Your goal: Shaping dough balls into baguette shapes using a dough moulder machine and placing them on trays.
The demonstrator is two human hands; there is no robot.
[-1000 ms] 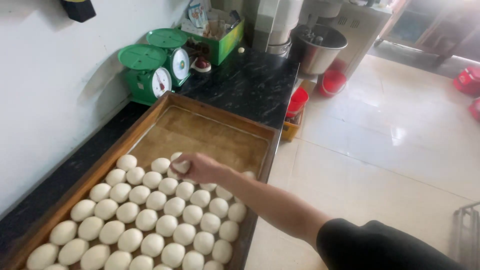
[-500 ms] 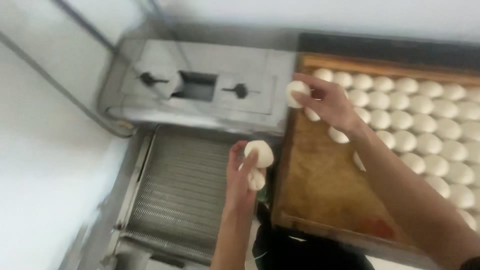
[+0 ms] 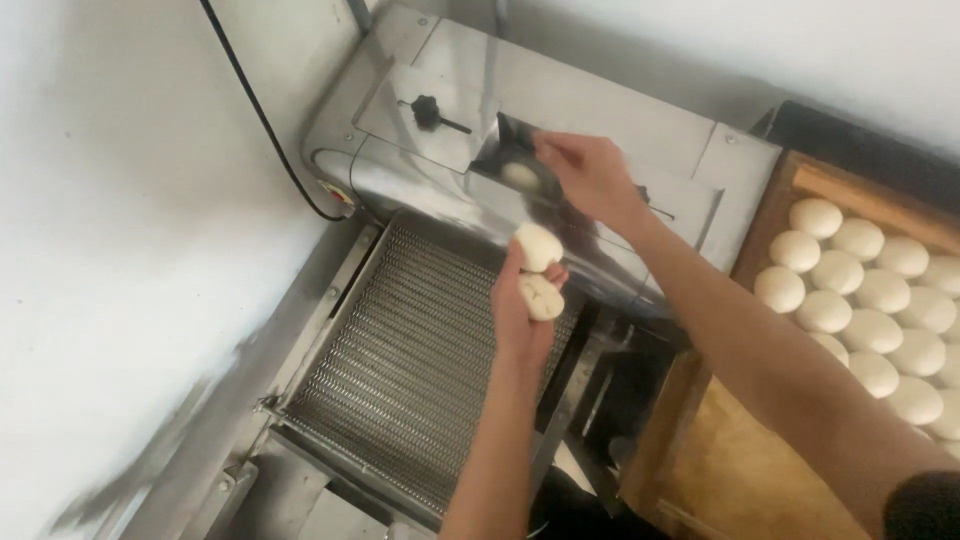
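Over the wire-mesh conveyor [image 3: 400,370] of the stainless dough machine [image 3: 560,120], my left hand [image 3: 522,310] is closed around two dough balls [image 3: 540,270], one stacked above the other. At one o'clock from it, my right hand [image 3: 590,175] reaches to the machine's feed opening [image 3: 515,160], fingers curled loosely; a pale dough piece [image 3: 521,175] sits in that slot, just beside my fingertips. At three o'clock: wooden tray [image 3: 760,460], rows of dough balls [image 3: 870,290]. Black knob [image 3: 427,112] at eleven o'clock.
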